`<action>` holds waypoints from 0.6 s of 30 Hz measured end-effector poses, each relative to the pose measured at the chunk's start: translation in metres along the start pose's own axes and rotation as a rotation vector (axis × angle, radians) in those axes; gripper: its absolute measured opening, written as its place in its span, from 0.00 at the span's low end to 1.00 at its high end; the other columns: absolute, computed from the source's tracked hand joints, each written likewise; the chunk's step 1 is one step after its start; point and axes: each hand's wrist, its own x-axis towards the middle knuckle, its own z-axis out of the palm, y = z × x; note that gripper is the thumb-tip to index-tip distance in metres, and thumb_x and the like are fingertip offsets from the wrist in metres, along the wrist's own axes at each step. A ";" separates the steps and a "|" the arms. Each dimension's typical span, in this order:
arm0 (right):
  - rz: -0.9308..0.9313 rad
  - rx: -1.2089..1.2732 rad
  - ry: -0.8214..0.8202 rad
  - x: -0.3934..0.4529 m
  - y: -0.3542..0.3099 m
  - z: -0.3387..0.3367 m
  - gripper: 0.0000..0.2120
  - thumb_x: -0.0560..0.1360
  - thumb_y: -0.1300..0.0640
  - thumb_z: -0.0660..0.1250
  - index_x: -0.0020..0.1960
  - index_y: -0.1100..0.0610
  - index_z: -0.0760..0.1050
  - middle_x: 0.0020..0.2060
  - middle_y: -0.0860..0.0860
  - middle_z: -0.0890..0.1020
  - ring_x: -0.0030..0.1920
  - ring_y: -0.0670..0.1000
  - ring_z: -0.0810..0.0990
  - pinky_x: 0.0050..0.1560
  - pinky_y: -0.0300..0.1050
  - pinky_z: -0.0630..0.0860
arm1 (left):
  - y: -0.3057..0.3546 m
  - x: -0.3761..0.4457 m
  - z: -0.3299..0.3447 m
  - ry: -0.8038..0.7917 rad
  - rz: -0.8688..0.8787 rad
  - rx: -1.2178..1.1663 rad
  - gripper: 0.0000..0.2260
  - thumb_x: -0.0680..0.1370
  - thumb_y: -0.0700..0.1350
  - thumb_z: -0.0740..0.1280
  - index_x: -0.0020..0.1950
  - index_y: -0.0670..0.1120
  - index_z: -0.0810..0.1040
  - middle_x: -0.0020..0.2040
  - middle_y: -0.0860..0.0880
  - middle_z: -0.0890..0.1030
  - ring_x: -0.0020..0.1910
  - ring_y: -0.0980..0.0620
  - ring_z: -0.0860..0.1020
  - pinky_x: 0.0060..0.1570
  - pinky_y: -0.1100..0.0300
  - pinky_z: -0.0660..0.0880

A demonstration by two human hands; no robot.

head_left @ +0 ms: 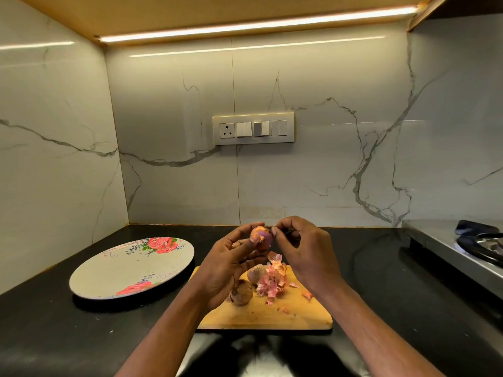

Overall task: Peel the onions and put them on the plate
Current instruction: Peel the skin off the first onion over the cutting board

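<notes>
My left hand (231,265) holds a small onion (262,236) up above the wooden cutting board (272,314); the onion is partly peeled, with purple flesh showing beside its tan skin. My right hand (302,248) pinches at the onion's right side with thumb and fingertip. Two unpeeled onions lie on the board, one (255,273) near the middle and one (241,295) below my left palm. A heap of pink onion skins (273,284) lies beside them. The round floral plate (130,268) sits on the left with nothing on it.
The black countertop (81,336) runs to marble walls at the back and left. A steel gas stove (462,248) stands at the right edge. A switch panel (253,129) is on the back wall.
</notes>
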 end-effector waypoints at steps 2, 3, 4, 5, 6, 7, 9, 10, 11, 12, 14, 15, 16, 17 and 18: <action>0.043 -0.016 0.011 0.001 0.005 -0.002 0.02 0.78 0.55 0.71 0.50 0.52 0.80 0.40 0.43 0.81 0.41 0.40 0.80 0.39 0.27 0.75 | 0.000 0.000 0.000 -0.006 -0.010 -0.010 0.16 0.75 0.43 0.68 0.62 0.48 0.82 0.55 0.43 0.84 0.49 0.48 0.84 0.49 0.58 0.81; 0.075 -0.024 0.008 0.001 0.009 -0.003 0.01 0.78 0.55 0.70 0.50 0.52 0.79 0.40 0.44 0.81 0.41 0.41 0.80 0.39 0.27 0.74 | 0.000 0.000 0.000 -0.003 -0.011 -0.010 0.15 0.76 0.43 0.68 0.62 0.49 0.82 0.54 0.44 0.85 0.49 0.48 0.84 0.49 0.58 0.81; 0.109 -0.029 -0.001 0.002 0.012 -0.005 0.01 0.78 0.55 0.70 0.50 0.52 0.79 0.40 0.45 0.81 0.41 0.42 0.80 0.40 0.26 0.74 | 0.000 0.000 0.000 0.001 -0.012 -0.010 0.14 0.78 0.42 0.67 0.62 0.49 0.82 0.54 0.44 0.85 0.48 0.49 0.84 0.49 0.59 0.81; 0.143 -0.033 -0.018 0.002 0.015 -0.006 0.01 0.79 0.56 0.70 0.51 0.52 0.79 0.41 0.45 0.81 0.42 0.42 0.80 0.40 0.26 0.74 | -0.001 0.000 -0.001 0.005 -0.013 -0.011 0.13 0.79 0.42 0.66 0.62 0.49 0.82 0.53 0.45 0.85 0.47 0.49 0.84 0.49 0.59 0.81; 0.172 -0.033 -0.045 0.002 0.018 -0.007 0.03 0.79 0.57 0.70 0.52 0.52 0.79 0.42 0.45 0.82 0.43 0.42 0.80 0.40 0.26 0.74 | 0.000 0.001 -0.001 0.009 -0.013 -0.014 0.13 0.80 0.42 0.66 0.63 0.48 0.81 0.53 0.44 0.85 0.47 0.50 0.84 0.49 0.58 0.81; 0.193 -0.035 -0.078 0.001 0.020 -0.008 0.06 0.78 0.58 0.70 0.55 0.52 0.80 0.43 0.45 0.83 0.44 0.41 0.81 0.41 0.25 0.74 | 0.000 0.001 -0.001 0.016 -0.011 -0.015 0.13 0.79 0.42 0.66 0.63 0.47 0.81 0.53 0.44 0.86 0.47 0.50 0.84 0.49 0.58 0.81; 0.199 -0.051 -0.151 0.001 0.022 -0.007 0.10 0.78 0.59 0.70 0.58 0.52 0.80 0.46 0.44 0.83 0.46 0.39 0.80 0.44 0.23 0.74 | -0.001 0.000 -0.001 0.038 -0.005 -0.018 0.16 0.75 0.45 0.68 0.63 0.45 0.79 0.53 0.42 0.85 0.46 0.49 0.84 0.47 0.58 0.81; 0.189 -0.065 -0.183 0.000 0.021 -0.006 0.09 0.78 0.59 0.70 0.57 0.51 0.81 0.46 0.43 0.84 0.46 0.38 0.80 0.45 0.23 0.74 | -0.001 0.000 -0.001 0.051 -0.005 -0.020 0.17 0.74 0.45 0.68 0.63 0.45 0.78 0.53 0.42 0.85 0.46 0.49 0.84 0.46 0.58 0.81; 0.178 -0.075 -0.206 0.000 0.019 -0.005 0.07 0.78 0.56 0.71 0.55 0.50 0.83 0.45 0.42 0.84 0.44 0.38 0.81 0.44 0.24 0.74 | -0.001 0.000 -0.001 0.064 -0.004 -0.018 0.17 0.73 0.46 0.68 0.62 0.45 0.78 0.53 0.42 0.84 0.46 0.49 0.84 0.46 0.58 0.81; 0.170 -0.079 -0.216 0.000 0.016 -0.004 0.04 0.78 0.54 0.71 0.52 0.49 0.83 0.42 0.41 0.83 0.43 0.38 0.81 0.42 0.26 0.74 | -0.001 0.001 -0.001 0.074 -0.005 -0.014 0.17 0.74 0.46 0.68 0.62 0.45 0.78 0.52 0.43 0.85 0.46 0.49 0.84 0.46 0.58 0.81; 0.161 -0.054 -0.215 0.000 0.011 -0.004 0.01 0.76 0.53 0.74 0.46 0.49 0.82 0.38 0.41 0.82 0.41 0.38 0.80 0.40 0.28 0.74 | -0.002 0.002 -0.003 0.089 -0.009 -0.013 0.15 0.76 0.46 0.67 0.62 0.44 0.78 0.52 0.43 0.85 0.46 0.50 0.84 0.47 0.58 0.81; 0.160 -0.032 -0.210 0.001 0.010 -0.004 0.04 0.75 0.54 0.75 0.45 0.48 0.80 0.38 0.42 0.82 0.41 0.37 0.80 0.40 0.28 0.74 | -0.002 0.002 -0.003 0.093 -0.011 -0.014 0.13 0.78 0.45 0.66 0.62 0.44 0.78 0.52 0.43 0.84 0.46 0.49 0.83 0.47 0.58 0.81; 0.162 -0.011 -0.206 0.001 0.010 -0.005 0.06 0.74 0.56 0.76 0.45 0.48 0.79 0.38 0.42 0.82 0.41 0.37 0.80 0.40 0.28 0.75 | -0.002 0.003 -0.003 0.095 -0.013 -0.011 0.12 0.80 0.45 0.65 0.62 0.43 0.78 0.53 0.42 0.84 0.46 0.49 0.83 0.47 0.58 0.81; 0.166 0.005 -0.204 0.002 0.010 -0.006 0.06 0.74 0.56 0.76 0.47 0.49 0.79 0.39 0.42 0.82 0.42 0.36 0.80 0.40 0.28 0.75 | -0.002 0.003 -0.004 0.098 -0.015 -0.004 0.12 0.80 0.44 0.65 0.62 0.43 0.78 0.53 0.42 0.83 0.46 0.49 0.82 0.48 0.58 0.81; 0.170 0.018 -0.209 0.002 0.010 -0.006 0.06 0.75 0.56 0.75 0.49 0.49 0.80 0.40 0.42 0.83 0.43 0.36 0.81 0.41 0.28 0.75 | -0.003 0.003 -0.003 0.101 -0.016 0.005 0.12 0.80 0.45 0.65 0.62 0.43 0.78 0.53 0.42 0.83 0.46 0.49 0.82 0.48 0.58 0.81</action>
